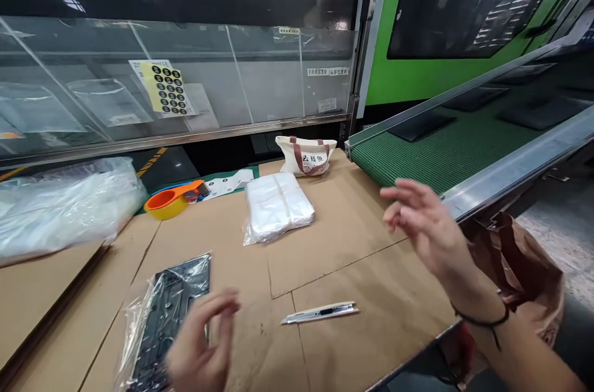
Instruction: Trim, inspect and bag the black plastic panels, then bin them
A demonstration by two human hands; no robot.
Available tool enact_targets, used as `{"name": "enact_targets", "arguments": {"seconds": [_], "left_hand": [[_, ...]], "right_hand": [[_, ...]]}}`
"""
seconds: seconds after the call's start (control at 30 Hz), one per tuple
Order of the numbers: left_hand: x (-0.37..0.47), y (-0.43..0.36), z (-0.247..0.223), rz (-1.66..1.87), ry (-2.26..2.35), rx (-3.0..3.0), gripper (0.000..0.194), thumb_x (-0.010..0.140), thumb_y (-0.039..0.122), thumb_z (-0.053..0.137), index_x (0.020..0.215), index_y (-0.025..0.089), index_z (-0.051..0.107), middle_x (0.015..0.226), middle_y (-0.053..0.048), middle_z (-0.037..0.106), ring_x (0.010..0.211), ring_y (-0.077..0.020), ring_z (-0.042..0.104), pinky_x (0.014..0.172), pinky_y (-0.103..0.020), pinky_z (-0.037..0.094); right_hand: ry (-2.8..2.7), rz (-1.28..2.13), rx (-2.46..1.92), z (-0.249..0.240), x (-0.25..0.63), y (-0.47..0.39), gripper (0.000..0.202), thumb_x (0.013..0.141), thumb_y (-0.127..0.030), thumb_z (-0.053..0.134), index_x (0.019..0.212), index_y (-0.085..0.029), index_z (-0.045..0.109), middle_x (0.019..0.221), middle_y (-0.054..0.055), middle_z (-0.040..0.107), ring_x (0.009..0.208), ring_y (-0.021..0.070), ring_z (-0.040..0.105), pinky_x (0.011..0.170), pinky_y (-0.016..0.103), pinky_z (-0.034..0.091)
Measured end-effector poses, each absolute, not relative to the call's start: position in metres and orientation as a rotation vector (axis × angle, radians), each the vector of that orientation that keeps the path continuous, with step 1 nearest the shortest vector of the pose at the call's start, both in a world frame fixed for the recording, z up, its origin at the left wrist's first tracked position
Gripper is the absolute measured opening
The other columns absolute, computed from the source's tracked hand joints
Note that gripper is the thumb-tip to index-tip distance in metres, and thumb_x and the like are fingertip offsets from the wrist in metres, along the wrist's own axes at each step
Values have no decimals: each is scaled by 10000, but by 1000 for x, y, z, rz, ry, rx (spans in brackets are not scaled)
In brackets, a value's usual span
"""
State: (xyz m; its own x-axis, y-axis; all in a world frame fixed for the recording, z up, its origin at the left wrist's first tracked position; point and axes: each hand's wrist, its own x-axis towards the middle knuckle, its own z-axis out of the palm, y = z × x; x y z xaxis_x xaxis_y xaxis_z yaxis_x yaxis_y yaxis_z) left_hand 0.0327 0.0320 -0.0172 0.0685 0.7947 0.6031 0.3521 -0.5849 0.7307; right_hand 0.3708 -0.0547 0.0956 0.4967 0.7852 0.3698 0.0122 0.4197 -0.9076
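Note:
My right hand (420, 222) is raised over the cardboard-covered table, near the green conveyor belt (417, 154). Its fingers are apart and hold nothing. Low in the view, my left hand (202, 342) is slightly blurred, fingers bent and thumb apart, with nothing seen between them. It overlaps the right side of a black plastic panel (174, 293) in a clear bag; I cannot tell whether it touches it. Between my hands lies a utility knife (320, 313), silver and flat on the cardboard. Farther back sits a banded stack of clear plastic bags (278, 206).
An orange tape dispenser (174, 199) stands at back left beside a large pile of plastic bags (69, 203). A cloth pouch (307, 157) is at the back. Dark flat panels (420, 125) lie on the conveyor. A sticker sheet (167, 89) hangs in a clear pocket.

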Motion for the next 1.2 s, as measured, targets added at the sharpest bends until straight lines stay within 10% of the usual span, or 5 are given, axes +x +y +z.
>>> {"name": "enact_targets", "arguments": {"seconds": [0.5,1.0,1.2], "left_hand": [[83,84,-60,1300,1002,2368,158,902,206,462,896,212,620,815,-22,690,715,-157,680,646,-235,524],[83,81,-65,1215,948,2352,163,924,182,433,908,213,592,797,-15,676,713,-159,670,629,-238,487],[86,74,-62,1189,1019,1998,139,892,262,518,947,196,627,801,-40,674,702,-174,644,647,-270,470]], "right_hand": [[-27,375,-1301,157,592,89,205,813,24,446,900,-145,525,993,92,536,728,110,570,537,260,516],[-166,378,-1554,152,581,91,307,980,-319,494,1231,-156,561,1224,102,585,1042,200,613,866,411,528],[-454,344,-1423,181,516,78,148,900,-133,573,754,-107,567,698,-38,575,578,30,519,594,292,390]]}}
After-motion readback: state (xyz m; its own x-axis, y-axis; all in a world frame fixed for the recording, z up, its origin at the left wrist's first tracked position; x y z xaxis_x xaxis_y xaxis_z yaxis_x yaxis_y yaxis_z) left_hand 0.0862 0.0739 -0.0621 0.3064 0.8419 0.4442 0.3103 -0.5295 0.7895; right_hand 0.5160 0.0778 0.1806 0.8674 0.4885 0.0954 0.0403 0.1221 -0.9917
